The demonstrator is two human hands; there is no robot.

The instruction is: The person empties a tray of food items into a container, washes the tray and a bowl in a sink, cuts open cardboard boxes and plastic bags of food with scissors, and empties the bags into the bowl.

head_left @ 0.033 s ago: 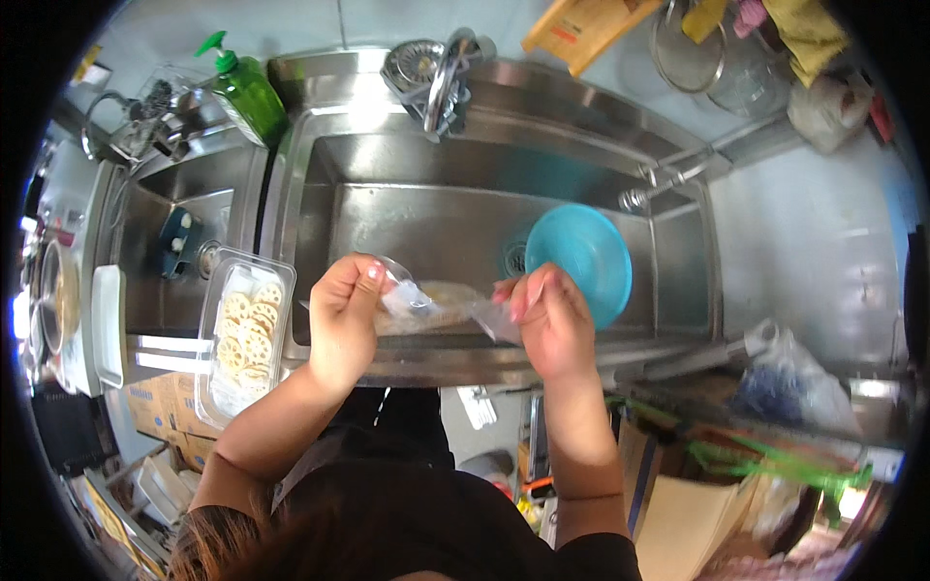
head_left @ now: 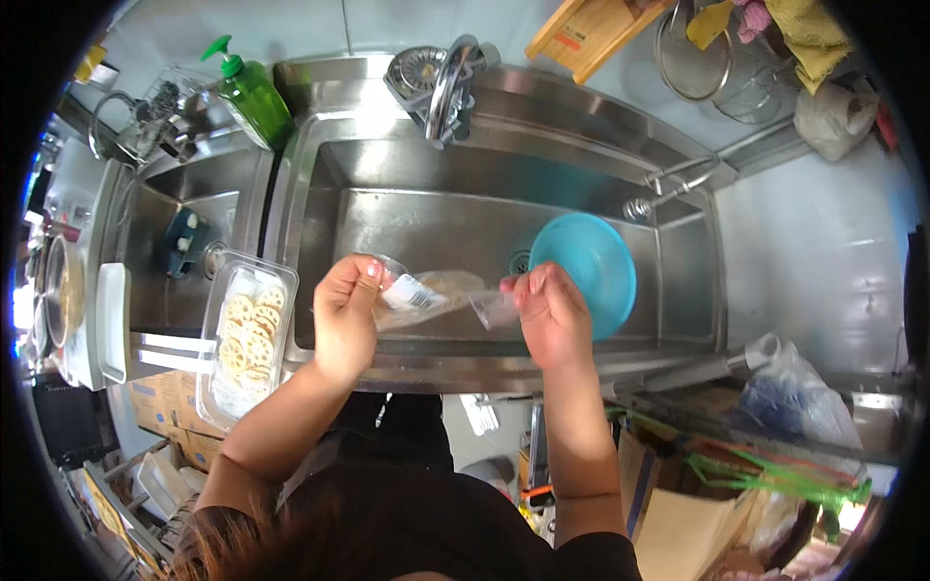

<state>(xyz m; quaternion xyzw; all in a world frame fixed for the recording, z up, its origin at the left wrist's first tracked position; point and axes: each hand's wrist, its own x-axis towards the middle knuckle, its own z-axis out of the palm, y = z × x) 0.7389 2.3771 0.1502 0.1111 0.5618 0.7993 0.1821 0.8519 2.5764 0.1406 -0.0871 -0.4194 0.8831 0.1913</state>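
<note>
Both my hands are raised over the front edge of the large steel sink [head_left: 426,218], pinching clear plastic. My left hand [head_left: 347,315] is closed on one end of a clear plastic bag [head_left: 450,286] with a white label. A pale flap of plastic [head_left: 494,310] hangs from the closed fingers of my right hand [head_left: 554,315]. Whether that flap is still joined to the bag, I cannot tell. To the left of my left hand, a clear plastic tub [head_left: 276,324] of sliced lotus root [head_left: 254,334] rests across the counter edge. Behind my right hand stands a blue basin [head_left: 615,271] in the sink.
A chrome faucet [head_left: 450,92] rises at the sink's back, with a green pump bottle [head_left: 254,102] to its left. The smaller left sink [head_left: 218,184] holds a dark teal caddy [head_left: 184,242]. A white tray [head_left: 114,324] lies far left. A plastic bag [head_left: 799,392] sits on the right.
The plastic between my hands looks less taut, and the flap at my right hand hangs lower. The whole view has shifted slightly. Both hands keep their grip.
</note>
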